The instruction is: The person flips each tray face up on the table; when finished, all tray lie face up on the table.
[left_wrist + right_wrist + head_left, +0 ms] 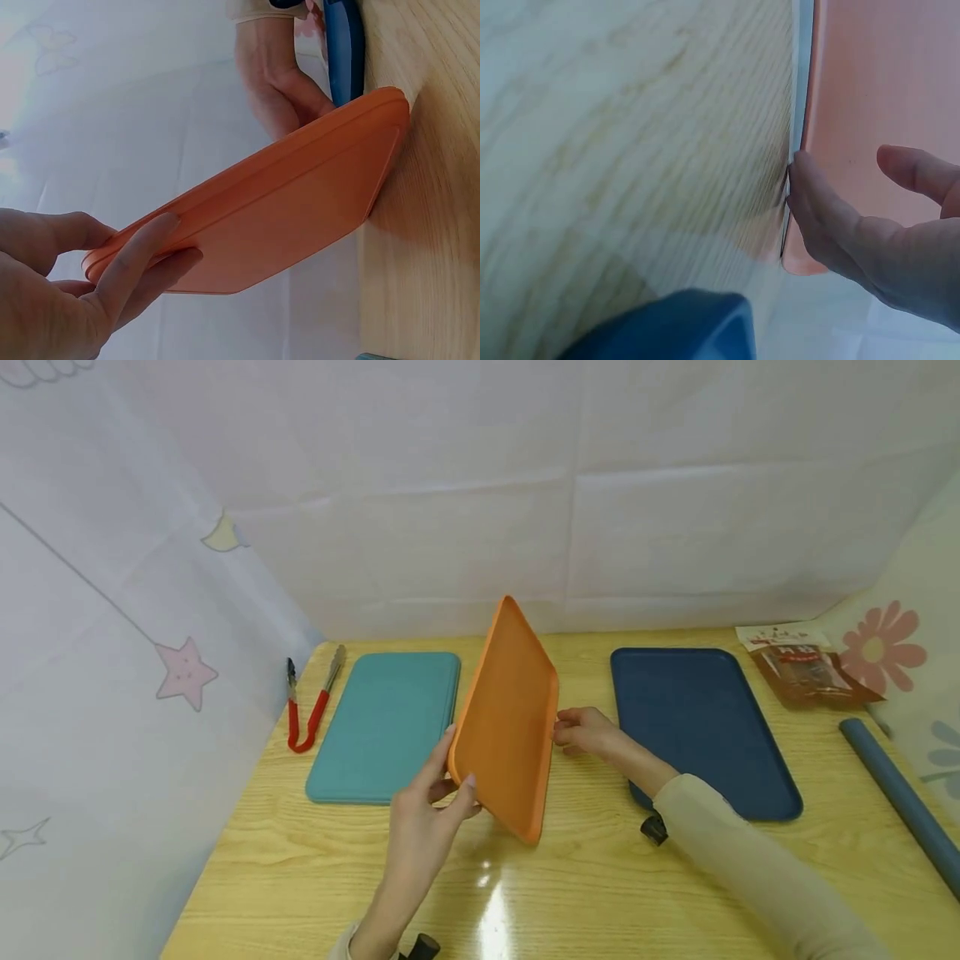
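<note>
Orange tray tilted on long edge; left hand grips rim, right hand seemingly touches.

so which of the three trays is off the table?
The orange tray, tilted up on edge between both hands; the teal tray and dark blue tray lie flat.
</note>
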`<state>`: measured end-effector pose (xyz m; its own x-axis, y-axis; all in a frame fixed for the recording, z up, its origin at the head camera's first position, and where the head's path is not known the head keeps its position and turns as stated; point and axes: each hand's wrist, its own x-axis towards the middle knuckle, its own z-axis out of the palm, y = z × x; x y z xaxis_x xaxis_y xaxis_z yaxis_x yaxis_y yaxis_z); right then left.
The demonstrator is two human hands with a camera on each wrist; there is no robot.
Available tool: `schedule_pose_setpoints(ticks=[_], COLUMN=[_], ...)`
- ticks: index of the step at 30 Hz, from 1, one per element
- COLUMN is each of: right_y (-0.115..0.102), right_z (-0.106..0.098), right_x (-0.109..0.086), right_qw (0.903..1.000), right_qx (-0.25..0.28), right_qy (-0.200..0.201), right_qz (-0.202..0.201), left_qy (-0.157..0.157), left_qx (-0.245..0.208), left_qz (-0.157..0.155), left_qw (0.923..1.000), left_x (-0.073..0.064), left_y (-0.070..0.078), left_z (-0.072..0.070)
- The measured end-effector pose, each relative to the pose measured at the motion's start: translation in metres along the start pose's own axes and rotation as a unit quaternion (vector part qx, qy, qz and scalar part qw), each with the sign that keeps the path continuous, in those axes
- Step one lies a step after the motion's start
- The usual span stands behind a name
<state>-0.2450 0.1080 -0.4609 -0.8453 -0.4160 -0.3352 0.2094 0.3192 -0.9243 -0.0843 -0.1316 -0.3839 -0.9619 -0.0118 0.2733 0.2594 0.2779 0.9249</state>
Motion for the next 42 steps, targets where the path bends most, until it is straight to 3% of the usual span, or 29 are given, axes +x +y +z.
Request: schedule_pose_setpoints(ticks=[3, 7, 10, 13, 16, 18, 22, 26, 31, 35, 42], right_y=[0.001, 0.006, 0.008, 0.008, 0.010, 0.011, 0.014, 0.014, 0.015, 0.019, 0.018], right_z=[0.001, 0.002, 0.000, -0.005, -0.013, -0.018, -0.024, -0.029, -0.039, -0.048, -0.059], right_x=[0.002, 0.003, 0.001, -0.002, -0.006, -0.008, -0.010, -0.013, -0.012, -0.009, -0.007], right_qw=[0.9998, 0.9989, 0.9986, 0.9981, 0.9979, 0.9978, 0.9982, 0.9987, 0.9983, 0.9979, 0.9958], right_qx=[0.012, 0.014, 0.019, 0.038, 0.044, 0.043, 0.041, 0.030, 0.015, -0.003, -0.040], right_qy=[0.011, 0.035, 0.040, 0.038, 0.041, 0.045, 0.036, 0.032, 0.051, 0.061, 0.076], right_qz=[0.012, 0.027, 0.031, 0.028, 0.023, 0.022, 0.026, 0.026, 0.023, 0.022, 0.032], left_qy=[0.011, 0.030, 0.037, 0.034, 0.006, -0.023, -0.083, -0.123, -0.150, -0.166, -0.143], left_qx=[-0.039, -0.120, -0.150, -0.148, -0.157, -0.171, -0.201, -0.185, -0.124, -0.083, -0.018], left_qz=[-0.034, -0.073, -0.082, -0.074, -0.063, -0.073, -0.134, -0.186, -0.225, -0.232, -0.217], left_qw=[0.9986, 0.9897, 0.9845, 0.9856, 0.9856, 0.9823, 0.9668, 0.9570, 0.9545, 0.9549, 0.9655], left_x=[0.002, 0.006, 0.008, 0.012, 0.022, 0.033, 0.059, 0.083, 0.109, 0.122, 0.128], left_y=[-0.003, -0.009, -0.012, -0.014, -0.018, -0.025, -0.044, -0.063, -0.086, -0.105, -0.121], left_z=[-0.004, -0.010, -0.014, -0.016, -0.021, -0.026, -0.037, -0.043, -0.044, -0.040, -0.020])
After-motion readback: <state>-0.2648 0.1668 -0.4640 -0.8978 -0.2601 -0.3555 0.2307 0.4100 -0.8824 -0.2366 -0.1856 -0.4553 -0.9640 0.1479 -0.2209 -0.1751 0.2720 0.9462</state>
